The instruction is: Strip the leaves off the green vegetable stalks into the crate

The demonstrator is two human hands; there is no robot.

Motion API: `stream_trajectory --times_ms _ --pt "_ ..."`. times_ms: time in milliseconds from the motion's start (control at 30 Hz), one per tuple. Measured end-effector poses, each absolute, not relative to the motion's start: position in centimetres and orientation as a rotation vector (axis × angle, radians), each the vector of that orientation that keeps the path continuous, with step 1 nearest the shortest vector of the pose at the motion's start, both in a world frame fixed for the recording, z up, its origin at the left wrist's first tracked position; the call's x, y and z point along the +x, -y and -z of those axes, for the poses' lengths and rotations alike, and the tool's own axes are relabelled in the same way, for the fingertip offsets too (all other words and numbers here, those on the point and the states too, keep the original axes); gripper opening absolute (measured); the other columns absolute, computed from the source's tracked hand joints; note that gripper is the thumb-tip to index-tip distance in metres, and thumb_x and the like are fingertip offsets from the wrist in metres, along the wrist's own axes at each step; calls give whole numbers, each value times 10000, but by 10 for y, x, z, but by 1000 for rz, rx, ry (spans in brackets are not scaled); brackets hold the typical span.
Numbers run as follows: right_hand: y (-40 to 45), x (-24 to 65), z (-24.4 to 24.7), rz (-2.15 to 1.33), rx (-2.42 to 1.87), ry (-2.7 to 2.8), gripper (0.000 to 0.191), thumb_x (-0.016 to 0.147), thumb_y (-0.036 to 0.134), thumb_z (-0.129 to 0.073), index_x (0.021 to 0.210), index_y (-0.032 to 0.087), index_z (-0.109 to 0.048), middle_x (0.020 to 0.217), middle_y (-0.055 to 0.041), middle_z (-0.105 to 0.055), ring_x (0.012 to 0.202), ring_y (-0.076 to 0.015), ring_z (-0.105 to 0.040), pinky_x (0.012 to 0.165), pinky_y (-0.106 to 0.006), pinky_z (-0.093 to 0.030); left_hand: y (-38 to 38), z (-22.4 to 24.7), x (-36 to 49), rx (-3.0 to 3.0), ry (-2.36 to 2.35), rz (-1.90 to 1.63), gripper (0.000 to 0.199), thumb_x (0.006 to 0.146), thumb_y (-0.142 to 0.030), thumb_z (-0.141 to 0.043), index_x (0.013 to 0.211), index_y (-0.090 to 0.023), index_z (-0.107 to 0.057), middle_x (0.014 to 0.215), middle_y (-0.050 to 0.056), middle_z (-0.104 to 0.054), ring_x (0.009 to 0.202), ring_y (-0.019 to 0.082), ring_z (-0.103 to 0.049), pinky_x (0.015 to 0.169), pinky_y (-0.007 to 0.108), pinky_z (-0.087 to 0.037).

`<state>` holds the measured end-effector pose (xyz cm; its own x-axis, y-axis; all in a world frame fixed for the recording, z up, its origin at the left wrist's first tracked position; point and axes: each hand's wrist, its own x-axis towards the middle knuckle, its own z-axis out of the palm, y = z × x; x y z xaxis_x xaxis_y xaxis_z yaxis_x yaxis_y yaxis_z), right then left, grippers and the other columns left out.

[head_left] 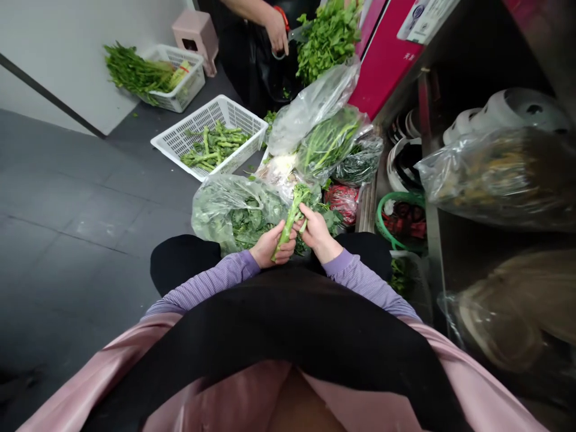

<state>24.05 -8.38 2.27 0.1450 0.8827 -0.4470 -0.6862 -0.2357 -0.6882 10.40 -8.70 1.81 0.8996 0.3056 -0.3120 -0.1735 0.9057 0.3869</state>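
The bag (213,207) is glossy, crinkled plastic, the basket (239,155) smooth plastic, the sleeves (207,282) matt cloth, the broccoli head (301,192) rough.

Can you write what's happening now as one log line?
left hand: gripping green stalk | right hand: touching green stalk | nearer white basket: more green stalks inside | co-worker's hand: holding scissors
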Motion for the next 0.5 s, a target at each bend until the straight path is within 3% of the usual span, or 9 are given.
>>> stream_trajectory --times_ms 367,500 --pt "93 231 -19 -1504 -1068 155 238 788 304 -630 663 190 -463 488 67 -406 391 -64 -371 366 -199 -371 96 -19 113 573 -652 -380 459 893 -603 -317 765 -182 -449 439 -73 -357 260 67 -277 270 190 -270" --pt "93 237 -22 -1460 -1157 163 297 759 281 -633 601 196 -396 447 81 -370 356 -40 -306 333 -175 -287 102 -14 114 830 -784 -468 463 858 -620 -403 739 -177 -468 441 -61 -396 277 66 -328 304 196 -269"
